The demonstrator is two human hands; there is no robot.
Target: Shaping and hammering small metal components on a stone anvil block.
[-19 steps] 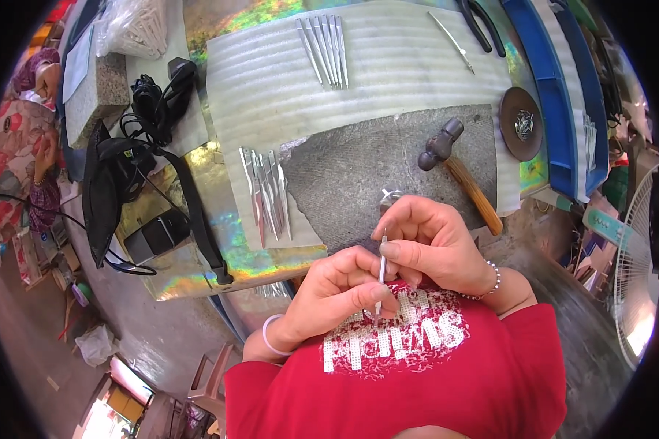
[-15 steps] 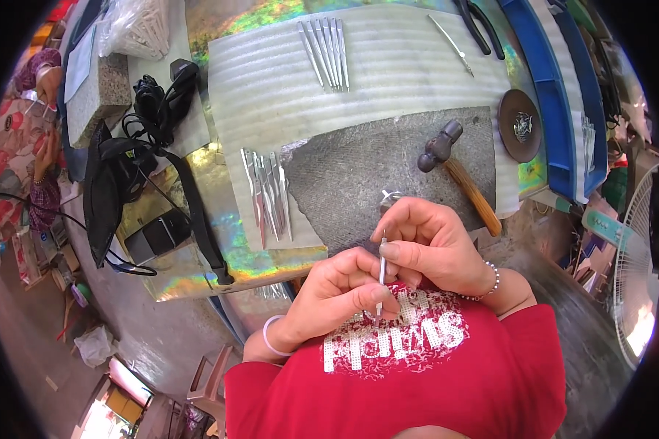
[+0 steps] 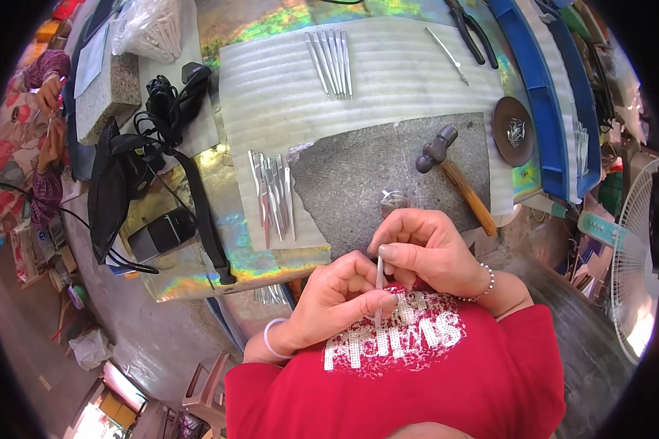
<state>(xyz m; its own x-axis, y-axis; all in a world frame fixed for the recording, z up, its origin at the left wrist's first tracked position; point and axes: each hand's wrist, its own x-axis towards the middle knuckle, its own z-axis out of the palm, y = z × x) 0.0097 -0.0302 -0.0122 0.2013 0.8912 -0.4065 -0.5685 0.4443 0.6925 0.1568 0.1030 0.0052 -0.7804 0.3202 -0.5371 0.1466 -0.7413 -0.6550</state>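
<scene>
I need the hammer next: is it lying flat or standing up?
Lying flat: the hammer rests on its side on the grey mat, handle toward the right hand.

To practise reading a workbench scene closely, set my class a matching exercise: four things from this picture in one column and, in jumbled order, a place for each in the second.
Things
1. hammer
2. thin metal rod
3. black pliers
4. black bag

Places
A. at the far edge of the table, near the blue tray
B. on the grey mat, wooden handle toward the person
C. pinched between the left hand and right hand
D. at the table's left end, strap trailing over the shiny sheet

Pairs: 1-B, 2-C, 3-A, 4-D
</scene>
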